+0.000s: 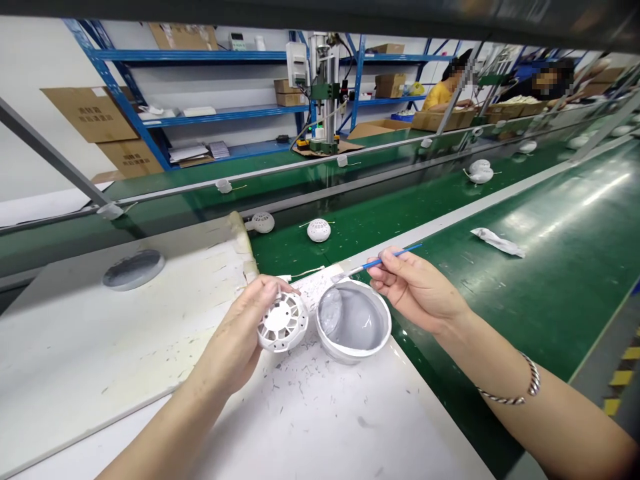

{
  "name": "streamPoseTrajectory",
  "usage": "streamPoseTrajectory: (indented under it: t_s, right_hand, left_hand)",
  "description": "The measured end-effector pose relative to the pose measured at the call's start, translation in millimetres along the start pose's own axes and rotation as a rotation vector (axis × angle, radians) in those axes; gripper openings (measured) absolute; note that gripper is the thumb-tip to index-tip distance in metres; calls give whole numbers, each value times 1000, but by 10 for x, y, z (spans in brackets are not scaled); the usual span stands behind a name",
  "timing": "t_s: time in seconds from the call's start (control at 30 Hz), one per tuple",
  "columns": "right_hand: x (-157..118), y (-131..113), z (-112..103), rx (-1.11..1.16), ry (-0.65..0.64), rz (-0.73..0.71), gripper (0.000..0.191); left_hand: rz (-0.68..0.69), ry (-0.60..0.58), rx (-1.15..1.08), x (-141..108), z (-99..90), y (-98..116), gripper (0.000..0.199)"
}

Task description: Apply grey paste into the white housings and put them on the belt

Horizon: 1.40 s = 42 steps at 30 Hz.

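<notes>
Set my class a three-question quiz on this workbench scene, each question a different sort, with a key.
1. True or false: the brush is in the left hand.
2. What does the left hand hold? A) a cardboard box; B) a round white vented part; C) a metal bracelet.
3. Fill in the blank: the round white tub contains a ____-coloured substance.

Key: 1. False, it is in the right hand. 2. B. 3. Grey.

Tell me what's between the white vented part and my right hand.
In the head view: a tub of grey paste, plus the tip end of the brush your right hand holds.
</notes>
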State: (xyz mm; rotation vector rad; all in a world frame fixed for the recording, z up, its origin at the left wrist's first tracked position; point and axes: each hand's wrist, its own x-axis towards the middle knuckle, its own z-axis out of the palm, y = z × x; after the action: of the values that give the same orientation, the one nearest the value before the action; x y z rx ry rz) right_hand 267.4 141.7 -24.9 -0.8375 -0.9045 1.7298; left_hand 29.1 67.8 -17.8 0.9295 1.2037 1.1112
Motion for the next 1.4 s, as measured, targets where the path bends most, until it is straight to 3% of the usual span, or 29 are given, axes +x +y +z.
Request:
streamPoseTrajectory:
  t_s: [0.17,0.33,0.5,0.7,0.8,0.9,1.0,1.1,1.2,1.3,1.4]
  right_hand:
    - [-102,-12,260,-132,-126,-143,25]
    - [-242,85,360,-264,-217,-334,13]
    - [-360,128,346,-479,-242,-576,9]
    - [-410,18,217,-932,-603,-1039,37]
    - [-425,-62,204,-1086,-662,-1151,30]
    - [-419,-92,209,-1049,-648,-1255,21]
    - [-399,-83,186,-863,-620,-1236,19]
    - [-400,-69,146,-659,-494,-1177,29]
    - [-424,-58,162,-805,-439,-1177,34]
    - [-442,-26,258,-1021,-534,-1098,26]
    - [-442,10,355,-1035,-623,-935,22]
  left_hand:
    - [-37,3,-56,-44,46,-24,34]
    - [-45,-6,-49,-80,87,-29,36]
    - [-20,-34,-64,-116,108,-21,32]
    - [-12,-24,-63,-134,92,-22,33]
    - [-10,-19,-29,-131,94,-19,33]
    - [-5,-24,27,-132,82,-11,33]
    - [-4,-51,60,-133,49,5,34]
    - [-43,-153,48,-146,17,28,41]
    - [-124,-341,25,-191,0,36,56]
    - [-122,-467,107,-259,-14,8,61]
    - [-39,-555,223,-322,-38,-23,56]
